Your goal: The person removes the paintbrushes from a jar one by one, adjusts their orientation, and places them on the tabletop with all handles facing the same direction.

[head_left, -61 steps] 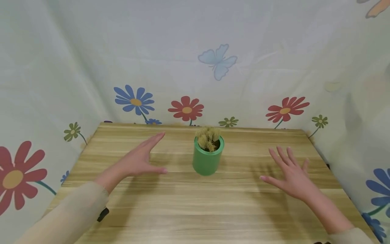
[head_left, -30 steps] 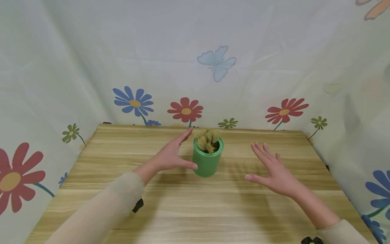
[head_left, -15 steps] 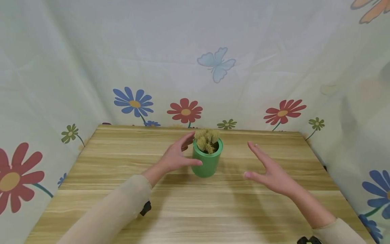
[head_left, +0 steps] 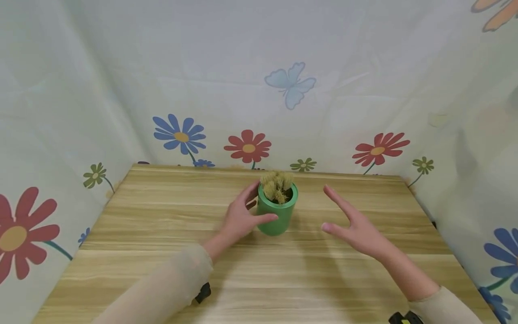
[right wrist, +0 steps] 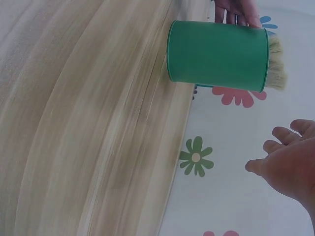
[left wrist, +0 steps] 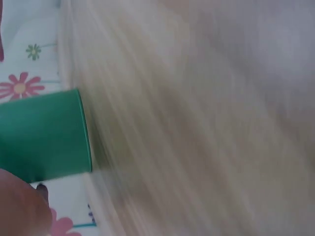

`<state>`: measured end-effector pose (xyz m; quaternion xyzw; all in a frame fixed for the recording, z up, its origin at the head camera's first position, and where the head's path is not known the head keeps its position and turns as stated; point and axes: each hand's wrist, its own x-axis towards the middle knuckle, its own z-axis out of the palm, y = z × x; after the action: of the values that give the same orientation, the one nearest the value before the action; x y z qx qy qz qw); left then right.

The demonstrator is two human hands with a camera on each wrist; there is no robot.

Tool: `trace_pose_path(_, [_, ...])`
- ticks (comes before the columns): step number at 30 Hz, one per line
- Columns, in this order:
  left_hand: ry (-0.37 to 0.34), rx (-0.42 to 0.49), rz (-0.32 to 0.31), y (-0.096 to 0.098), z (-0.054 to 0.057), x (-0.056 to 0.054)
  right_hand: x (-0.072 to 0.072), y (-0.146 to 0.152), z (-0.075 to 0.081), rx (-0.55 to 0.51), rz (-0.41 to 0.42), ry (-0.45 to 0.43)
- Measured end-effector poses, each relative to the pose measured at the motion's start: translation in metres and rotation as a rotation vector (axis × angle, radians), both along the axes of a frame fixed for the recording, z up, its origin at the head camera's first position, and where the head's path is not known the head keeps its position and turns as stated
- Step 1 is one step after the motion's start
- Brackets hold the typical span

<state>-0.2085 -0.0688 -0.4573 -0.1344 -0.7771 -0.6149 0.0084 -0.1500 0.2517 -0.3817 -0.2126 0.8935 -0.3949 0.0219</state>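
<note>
A green cylindrical pot (head_left: 273, 219) stands upright on the table, holding a bushy, yellowish plant (head_left: 276, 186). My left hand (head_left: 241, 219) is close at its left side near the rim. The thumb reaches across the pot's front in the head view, and the other fingers are partly hidden behind its left edge. From the right wrist, the left fingers (right wrist: 235, 14) show bent beside the pot wall. My right hand (head_left: 361, 234) hovers to the right of the pot, thumb and fingers spread, holding nothing. In the left wrist view only the pot's lower part (left wrist: 44, 137) shows.
The table top (head_left: 283, 288) has a striped wood pattern. White cloth (head_left: 202, 81) printed with flowers and a butterfly hangs behind the table and along both sides. Dark devices, such as the right wrist's (head_left: 404, 318), sit at both wrists.
My left hand has come in from the left to the pot's side, its thumb now across the front. My right hand has moved leftward, nearer the pot. The pot stays in place.
</note>
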Motion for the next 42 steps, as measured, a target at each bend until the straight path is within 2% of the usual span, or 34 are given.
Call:
trace_pose_path(7, [0.019, 0.02, 0.109, 0.013, -0.002, 0.01, -0.004, -0.01, 0.002, -0.029, -0.008, 0.011])
trace_pose_path(15, [0.014, 0.019, 0.151, 0.016, -0.001, 0.011, -0.015, -0.026, 0.004, -0.175, 0.075, 0.012])
trace_pose_path(19, [0.018, 0.012, 0.159, 0.016, -0.002, 0.01, -0.019, -0.033, 0.006, -0.215, 0.091, 0.011])
trace_pose_path(27, [0.026, -0.001, 0.16, 0.016, -0.004, 0.008, -0.029, -0.042, 0.011, -0.197, 0.071, 0.024])
trace_pose_path(33, [0.028, -0.007, 0.158, 0.016, -0.004, 0.009, -0.041, -0.046, 0.011, -0.206, 0.05, 0.047])
trace_pose_path(42, [0.046, -0.004, 0.147, 0.015, -0.005, 0.009, -0.06, -0.052, 0.011, -0.251, 0.047, 0.01])
